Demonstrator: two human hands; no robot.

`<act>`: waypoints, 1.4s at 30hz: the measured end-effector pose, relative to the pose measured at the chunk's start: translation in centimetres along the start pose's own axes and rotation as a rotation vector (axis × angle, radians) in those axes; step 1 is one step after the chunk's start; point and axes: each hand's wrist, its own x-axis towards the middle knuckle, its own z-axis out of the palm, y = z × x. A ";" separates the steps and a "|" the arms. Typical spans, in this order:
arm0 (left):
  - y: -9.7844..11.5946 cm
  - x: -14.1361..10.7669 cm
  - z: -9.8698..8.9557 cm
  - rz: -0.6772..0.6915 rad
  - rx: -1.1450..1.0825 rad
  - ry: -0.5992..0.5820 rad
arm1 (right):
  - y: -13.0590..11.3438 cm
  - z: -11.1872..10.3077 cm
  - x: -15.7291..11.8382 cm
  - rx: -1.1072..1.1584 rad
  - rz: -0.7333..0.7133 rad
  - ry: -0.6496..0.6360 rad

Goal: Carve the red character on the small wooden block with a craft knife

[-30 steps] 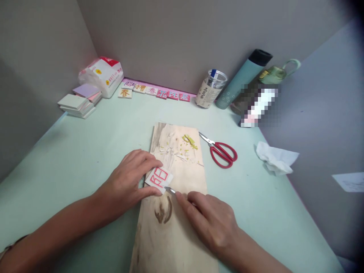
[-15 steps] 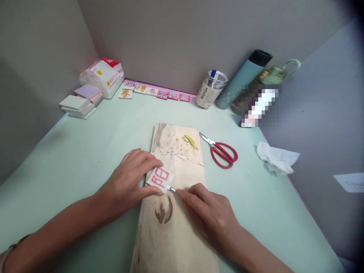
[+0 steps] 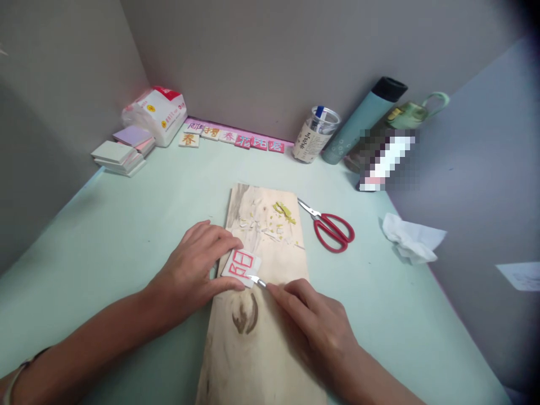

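Observation:
A white square tile [image 3: 242, 266] with a red outlined character lies on a wooden board [image 3: 270, 326]. My left hand [image 3: 194, 261] grips the tile's left side, thumb at its lower edge and fingers at the upper one. In my right hand [image 3: 316, 315] is a small craft knife [image 3: 260, 282], its blade tip touching the tile's lower right part. Yellow-green and white shavings [image 3: 284, 212] are scattered over the board's far end.
Red-handled scissors [image 3: 333, 231] lie right of the board, with a crumpled tissue [image 3: 411, 238] beyond. Lettered tiles [image 3: 242, 140], a tissue pack [image 3: 162, 115], stacked blocks [image 3: 116, 154], a jar [image 3: 314, 138] and a teal bottle [image 3: 363, 121] stand along the back.
The whole view has shifted slightly, moving things a little right and down in the picture. Both hands keep their grips, and the knife tip remains at the tile's lower right.

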 end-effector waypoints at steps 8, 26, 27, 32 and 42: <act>0.0 0.0 0.0 -0.016 -0.008 0.001 | 0.5 -0.5 0.3 0.273 0.100 -0.022; 0.2 -0.1 0.2 -0.036 -0.009 0.023 | 0.6 -1.6 1.3 0.562 0.241 -0.091; 0.2 -0.1 0.2 -0.034 -0.007 0.020 | 0.6 -1.7 1.3 0.549 0.233 -0.097; 0.3 -0.1 0.0 -0.036 -0.002 0.018 | -0.3 -2.3 1.8 0.344 0.197 -0.171; 0.2 -0.1 0.1 -0.041 0.010 0.011 | -2.5 -1.3 1.0 -0.212 -0.052 -0.001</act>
